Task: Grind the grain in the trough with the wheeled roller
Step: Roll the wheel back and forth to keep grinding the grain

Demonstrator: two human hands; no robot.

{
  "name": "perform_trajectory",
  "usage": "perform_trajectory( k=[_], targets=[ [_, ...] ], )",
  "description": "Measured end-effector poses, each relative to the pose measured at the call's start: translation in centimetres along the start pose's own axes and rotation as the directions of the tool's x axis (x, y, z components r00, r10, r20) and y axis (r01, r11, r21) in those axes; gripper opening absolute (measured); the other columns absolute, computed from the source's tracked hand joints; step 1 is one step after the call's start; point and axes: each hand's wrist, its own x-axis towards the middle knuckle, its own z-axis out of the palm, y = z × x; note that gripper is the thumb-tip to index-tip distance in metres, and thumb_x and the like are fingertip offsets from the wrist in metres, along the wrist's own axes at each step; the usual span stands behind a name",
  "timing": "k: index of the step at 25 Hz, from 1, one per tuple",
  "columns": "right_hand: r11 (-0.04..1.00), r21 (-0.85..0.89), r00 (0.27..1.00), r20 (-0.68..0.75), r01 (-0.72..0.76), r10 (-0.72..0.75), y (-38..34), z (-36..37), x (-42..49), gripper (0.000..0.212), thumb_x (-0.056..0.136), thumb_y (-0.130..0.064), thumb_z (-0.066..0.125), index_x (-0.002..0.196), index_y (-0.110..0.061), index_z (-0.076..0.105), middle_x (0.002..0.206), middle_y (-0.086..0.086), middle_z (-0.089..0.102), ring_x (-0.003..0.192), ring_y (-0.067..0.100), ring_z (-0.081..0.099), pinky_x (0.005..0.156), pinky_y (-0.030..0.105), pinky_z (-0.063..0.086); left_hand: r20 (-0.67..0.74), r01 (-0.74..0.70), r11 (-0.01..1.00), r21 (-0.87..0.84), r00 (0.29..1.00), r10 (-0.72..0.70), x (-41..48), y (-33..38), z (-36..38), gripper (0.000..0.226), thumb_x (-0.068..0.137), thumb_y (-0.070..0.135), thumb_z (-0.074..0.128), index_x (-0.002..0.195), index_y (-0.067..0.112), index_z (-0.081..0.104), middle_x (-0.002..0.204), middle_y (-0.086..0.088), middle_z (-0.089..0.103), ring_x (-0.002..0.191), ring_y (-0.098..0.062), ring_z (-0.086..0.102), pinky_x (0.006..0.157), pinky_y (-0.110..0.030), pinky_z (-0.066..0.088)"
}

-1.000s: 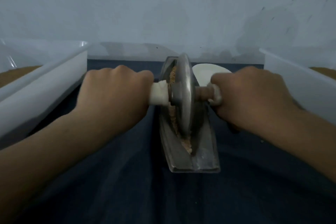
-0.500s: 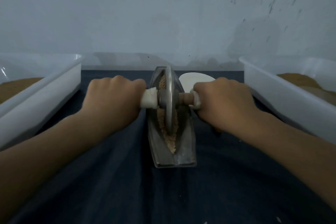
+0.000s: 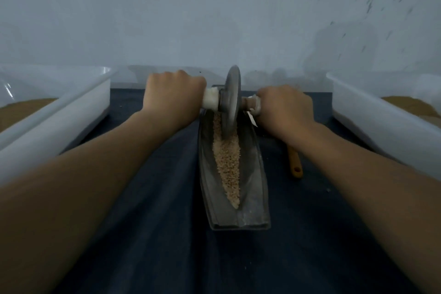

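Note:
A long metal trough (image 3: 253, 188) lies lengthwise on dark blue cloth, with pale crushed grain (image 3: 226, 162) along its groove. The metal wheel of the roller (image 3: 231, 102) stands upright in the far end of the trough. My left hand (image 3: 174, 95) grips the white-wrapped left handle. My right hand (image 3: 286, 107) grips the right handle. Both arms are stretched forward. The far tip of the trough is hidden behind the wheel.
A white plastic bin (image 3: 59, 122) holding brown grain stands at the left, and another white bin (image 3: 381, 122) with brown grain at the right. A wooden handle (image 3: 295, 162) lies on the dark cloth (image 3: 155, 234) under my right wrist. A pale wall rises behind.
Both hands have pushed the roller away from me, from the trough's middle to its far end. Grain in the near half is now uncovered.

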Motion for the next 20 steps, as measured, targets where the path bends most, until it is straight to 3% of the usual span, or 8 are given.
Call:
perform_trajectory(
  k=[2, 4, 7, 9, 12, 16, 18, 20],
  targets=[
    [0.999, -0.030, 0.999, -0.013, 0.045, -0.045, 0.3, -0.9, -2.2, 0.027, 0.087, -0.033, 0.063, 0.068, -0.029, 0.044, 0.068, -0.003, 0.048, 0.063, 0.023, 0.052, 0.051, 0.028, 0.030, 0.008, -0.024, 0.999, -0.023, 1.000, 0.024, -1.7, -0.1, -1.1, 0.009, 0.086, 0.027, 0.059, 0.093, 0.022, 0.056, 0.077, -0.006, 0.057, 0.069, -0.032, 0.060, 0.055, -0.033, 0.031],
    [0.988, -0.099, 0.991, -0.053, 0.115, -0.120, 0.8, -2.5, -5.3, 0.040, 0.082, -0.038, 0.064, 0.062, -0.029, 0.030, 0.060, -0.006, 0.036, 0.049, 0.016, 0.034, 0.046, 0.024, 0.019, 0.003, -0.058, 0.997, -0.042, 0.998, 0.058, -5.0, -0.6, -2.6, 0.016, 0.084, 0.030, 0.060, 0.083, 0.026, 0.045, 0.065, 0.002, 0.043, 0.052, -0.022, 0.042, 0.050, -0.029, 0.024],
    [0.975, -0.078, 0.962, -0.169, 0.206, -0.217, 1.5, -5.2, -9.2, 0.030, 0.071, -0.047, 0.048, 0.060, -0.031, 0.024, 0.049, -0.012, 0.021, 0.040, 0.010, 0.017, 0.046, 0.016, 0.012, -0.079, -0.146, 0.989, -0.027, 0.987, 0.144, -8.8, -1.9, -5.7, 0.034, 0.066, 0.032, 0.071, 0.072, 0.026, 0.038, 0.052, 0.005, 0.032, 0.038, -0.020, 0.027, 0.048, -0.021, 0.011],
    [0.966, -0.025, 0.945, -0.203, 0.257, -0.256, 2.2, -5.2, -9.7, 0.025, 0.066, -0.050, 0.041, 0.061, -0.033, 0.024, 0.048, -0.013, 0.019, 0.037, 0.011, 0.020, 0.046, 0.015, 0.017, -0.086, -0.144, 0.989, -0.040, 0.986, 0.141, -9.4, -2.5, -6.1, 0.036, 0.061, 0.032, 0.072, 0.069, 0.026, 0.038, 0.050, 0.003, 0.035, 0.035, -0.025, 0.034, 0.049, -0.020, 0.012],
    [0.968, -0.162, 0.967, -0.133, 0.193, -0.215, 1.8, -3.3, -7.0, 0.034, 0.067, -0.049, 0.051, 0.056, -0.031, 0.024, 0.048, -0.009, 0.025, 0.039, 0.013, 0.025, 0.048, 0.017, 0.017, 0.007, -0.067, 0.998, -0.010, 0.998, 0.067, -7.6, -1.5, -3.8, 0.034, 0.069, 0.032, 0.070, 0.071, 0.027, 0.037, 0.054, 0.006, 0.025, 0.043, -0.022, 0.026, 0.048, -0.023, 0.012],
    [0.988, -0.140, 0.992, -0.102, 0.058, -0.073, 0.5, 0.1, -0.4, 0.022, 0.082, -0.035, 0.066, 0.070, -0.025, 0.050, 0.062, -0.004, 0.044, 0.055, 0.020, 0.044, 0.047, 0.022, 0.022, -0.008, 0.061, 0.997, -0.051, 0.998, -0.061, -2.5, 0.0, 0.9, 0.007, 0.087, 0.028, 0.060, 0.087, 0.022, 0.056, 0.070, -0.004, 0.053, 0.061, -0.030, 0.055, 0.051, -0.030, 0.027],
    [0.996, -0.086, 0.996, -0.071, 0.039, -0.045, 0.5, 0.3, 0.4, 0.013, 0.087, -0.033, 0.063, 0.078, -0.025, 0.058, 0.068, -0.003, 0.050, 0.063, 0.022, 0.051, 0.050, 0.025, 0.030, -0.025, 0.055, 0.998, -0.037, 0.998, -0.056, -1.4, 0.1, 0.9, 0.009, 0.086, 0.027, 0.062, 0.087, 0.022, 0.055, 0.067, -0.003, 0.048, 0.058, -0.028, 0.049, 0.050, -0.030, 0.025],
    [0.997, -0.058, 0.998, -0.050, 0.042, -0.045, 0.7, -0.4, -1.5, 0.019, 0.087, -0.038, 0.062, 0.075, -0.027, 0.053, 0.068, -0.004, 0.048, 0.061, 0.020, 0.048, 0.051, 0.027, 0.031, -0.054, 0.025, 1.000, -0.017, 0.998, -0.026, -2.3, 0.1, -0.5, 0.013, 0.084, 0.024, 0.062, 0.083, 0.023, 0.050, 0.063, 0.000, 0.043, 0.053, -0.024, 0.041, 0.048, -0.028, 0.020]
  ],
)
